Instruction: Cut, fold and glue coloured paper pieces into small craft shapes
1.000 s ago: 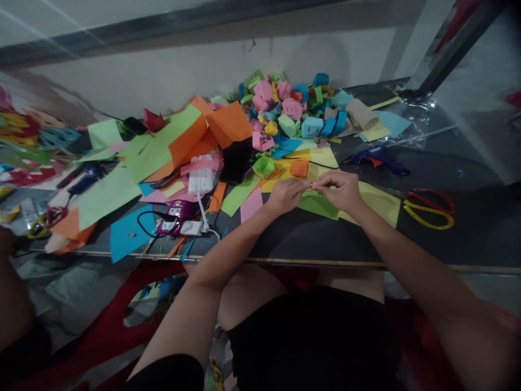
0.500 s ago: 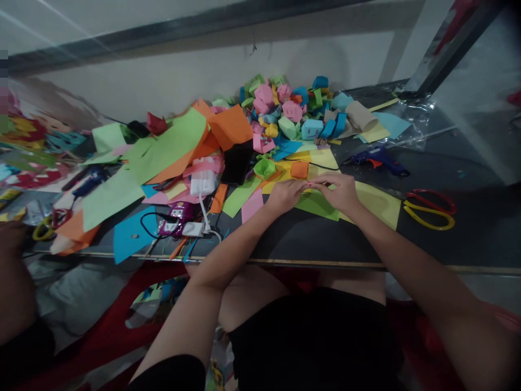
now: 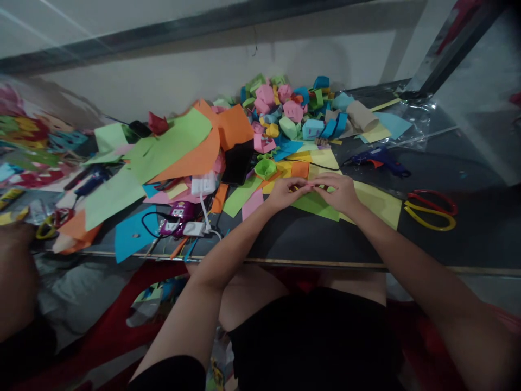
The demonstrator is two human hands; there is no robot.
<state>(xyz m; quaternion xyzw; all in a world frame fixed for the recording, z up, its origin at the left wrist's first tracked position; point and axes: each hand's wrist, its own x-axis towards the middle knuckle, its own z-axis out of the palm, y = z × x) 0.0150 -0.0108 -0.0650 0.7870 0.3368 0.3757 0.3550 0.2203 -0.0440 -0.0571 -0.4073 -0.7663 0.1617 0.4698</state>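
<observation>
A small pink paper piece [image 3: 310, 184] is pinched between the fingertips of my left hand [image 3: 287, 193] and my right hand [image 3: 337, 191], which meet over the table. Both hands partly hide it. Beneath them lie a green sheet [image 3: 315, 207] and a pale yellow sheet [image 3: 378, 203]. Just beyond my fingers sits a small orange folded paper [image 3: 300, 169]. A green paper cup shape [image 3: 265, 169] stands to the left of it.
Folded paper shapes [image 3: 293, 111] are heaped at the back. A blue glue gun [image 3: 380, 158] and scissors [image 3: 431, 210] lie right. Left are coloured sheets [image 3: 171, 144], a phone [image 3: 237, 164], a purple power strip [image 3: 179, 217] and another person's arm [image 3: 16, 271].
My left fingers have spread into a more rounded pinch, with a gap showing between thumb and fingers. The other person's hand at the far left has shifted slightly.
</observation>
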